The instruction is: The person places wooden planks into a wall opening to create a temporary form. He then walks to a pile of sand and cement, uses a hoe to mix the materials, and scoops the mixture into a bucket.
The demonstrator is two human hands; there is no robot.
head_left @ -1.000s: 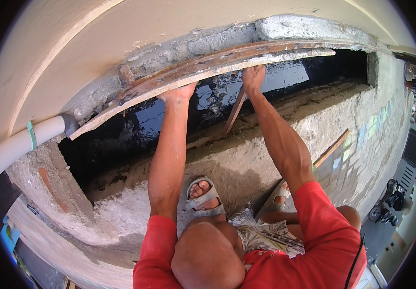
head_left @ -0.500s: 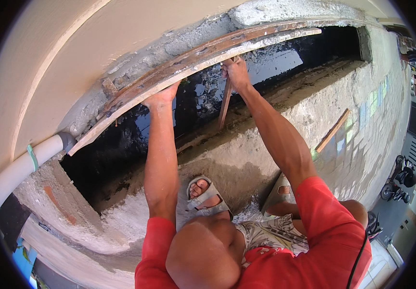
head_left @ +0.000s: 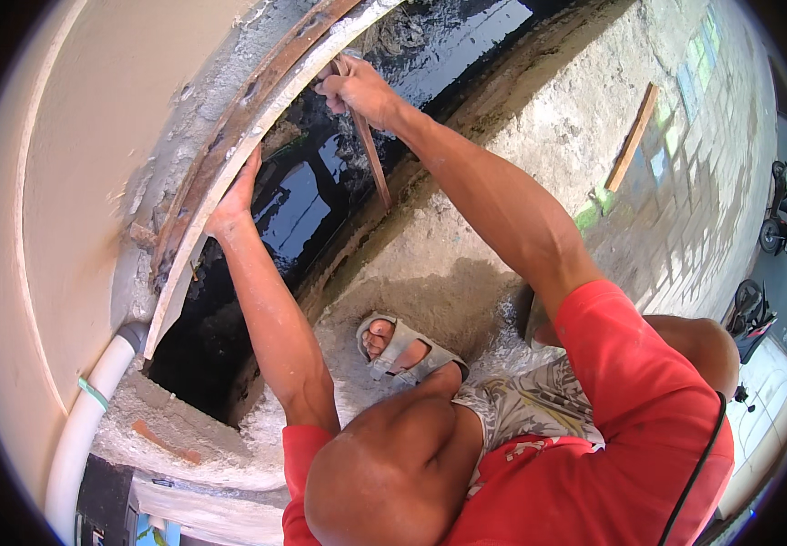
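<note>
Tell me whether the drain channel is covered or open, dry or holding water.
Open and wet: the channel has no cover, and dark water in it reflects light below the wooden plank against the wall.

Red short-sleeved shirt [head_left: 612, 437], patterned shorts [head_left: 521, 405], grey sandal [head_left: 402, 350]

The long plank [head_left: 229, 173] is rough, weathered wood smeared with grey mortar, the thin stick [head_left: 370, 155] is bare matt wood, the ledge [head_left: 466, 264] is coarse, gritty concrete, the pipe [head_left: 93, 414] is smooth white plastic, and the water [head_left: 302, 200] in the channel is dark and glossy.
</note>
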